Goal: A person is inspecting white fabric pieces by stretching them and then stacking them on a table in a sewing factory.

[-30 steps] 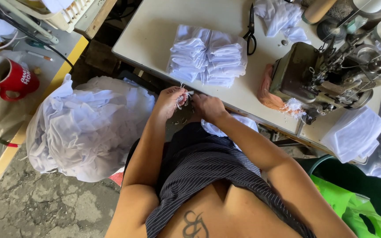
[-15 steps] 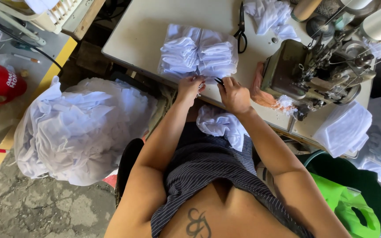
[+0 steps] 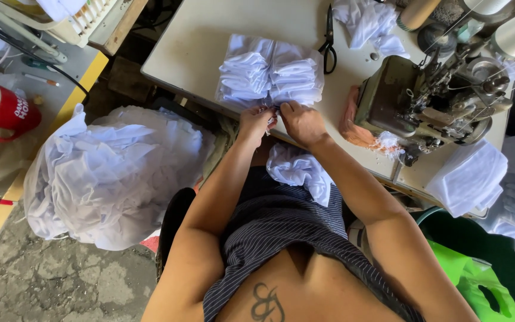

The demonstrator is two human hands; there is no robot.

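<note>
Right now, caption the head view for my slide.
Both hands, left hand and right hand, meet at the stack of folded white cloth beside the sewing machine.

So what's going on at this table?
A person sits at a sewing table. Both the left hand and the right hand are at the near edge of a stack of folded white cloth pieces, pinching at it. A sewing machine stands to the right, scissors lie behind the stack, and a big heap of white fabric sits on the left.

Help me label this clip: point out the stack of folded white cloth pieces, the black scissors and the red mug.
Stack of folded white cloth pieces (image 3: 269,74), head view, top middle.
Black scissors (image 3: 329,45), head view, handles.
Red mug (image 3: 7,110), head view, side wall.
</note>
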